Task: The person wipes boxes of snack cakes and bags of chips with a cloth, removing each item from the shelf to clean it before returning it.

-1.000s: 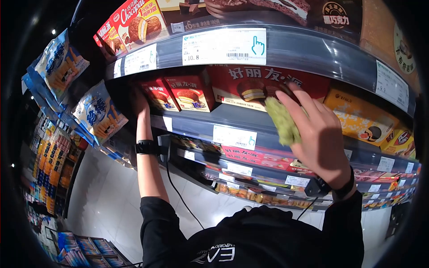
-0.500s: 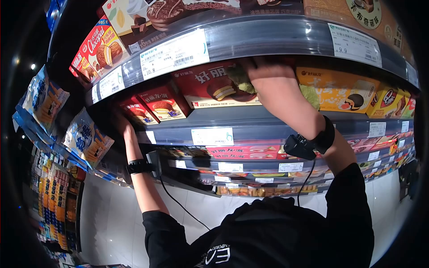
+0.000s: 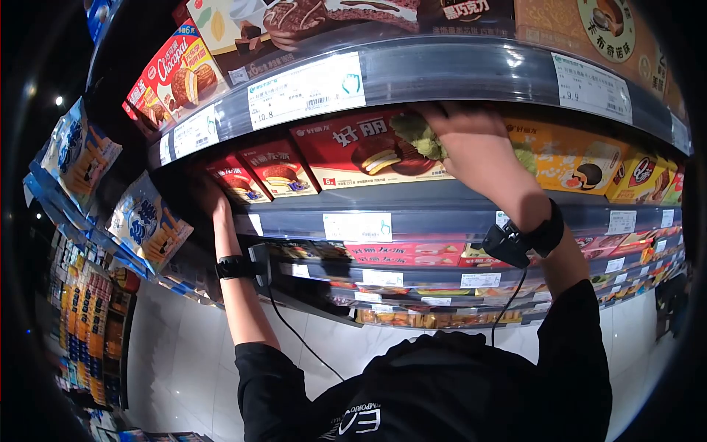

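Observation:
My right hand reaches in under the upper shelf, closed around a crumpled green cloth that shows on both sides of it. The cloth lies before a long red box of chocolate pies. To the right of this hand stands a yellow box. My left hand is at the shelf's dark left end, beside two small red pie boxes; shadow hides its fingers. Each wrist wears a black strap with a small device and a cable.
The upper shelf's front edge, with price tags, overhangs both hands. Blue-and-white snack bags hang at the left. Lower shelves hold pink boxes. A yellow Q box stands farther right.
My right hand has shifted slightly right with the green cloth, so more of the long red box shows. My left hand stays at the shelf's left end. The view has moved slightly.

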Action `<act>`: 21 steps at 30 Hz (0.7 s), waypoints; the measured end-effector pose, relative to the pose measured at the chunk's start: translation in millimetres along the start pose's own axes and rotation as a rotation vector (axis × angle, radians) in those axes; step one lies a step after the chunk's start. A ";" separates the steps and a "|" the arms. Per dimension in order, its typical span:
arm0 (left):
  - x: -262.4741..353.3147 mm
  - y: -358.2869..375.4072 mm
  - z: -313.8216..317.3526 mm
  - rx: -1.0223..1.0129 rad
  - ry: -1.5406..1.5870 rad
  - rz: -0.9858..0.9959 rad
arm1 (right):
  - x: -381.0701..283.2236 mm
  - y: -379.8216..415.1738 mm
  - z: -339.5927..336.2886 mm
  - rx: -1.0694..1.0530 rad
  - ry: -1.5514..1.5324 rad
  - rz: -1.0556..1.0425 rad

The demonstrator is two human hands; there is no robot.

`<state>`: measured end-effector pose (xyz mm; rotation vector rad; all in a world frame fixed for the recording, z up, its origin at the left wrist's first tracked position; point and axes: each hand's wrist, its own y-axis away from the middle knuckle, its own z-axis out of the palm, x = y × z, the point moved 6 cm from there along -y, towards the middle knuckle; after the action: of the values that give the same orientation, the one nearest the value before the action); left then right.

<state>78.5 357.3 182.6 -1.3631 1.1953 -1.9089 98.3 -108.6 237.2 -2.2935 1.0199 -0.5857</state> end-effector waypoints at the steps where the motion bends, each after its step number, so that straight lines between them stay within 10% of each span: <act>1: -3.8 -0.4 -0.1 0.001 0.001 0.000 | -1.3 0.1 -2.4 0.003 0.013 -0.001; 12: 5.5 8.1 -5.0 -0.105 -0.120 -0.072 | 1.6 -1.6 3.4 -0.153 -0.054 0.140; 21: -1.7 33.5 -10.3 -0.296 -0.137 -0.189 | -7.8 25.5 -29.5 0.212 -0.275 0.026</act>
<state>66.7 346.1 151.6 -1.7888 1.3621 -1.7767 62.7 -125.9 241.7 -2.0995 0.8132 -0.3378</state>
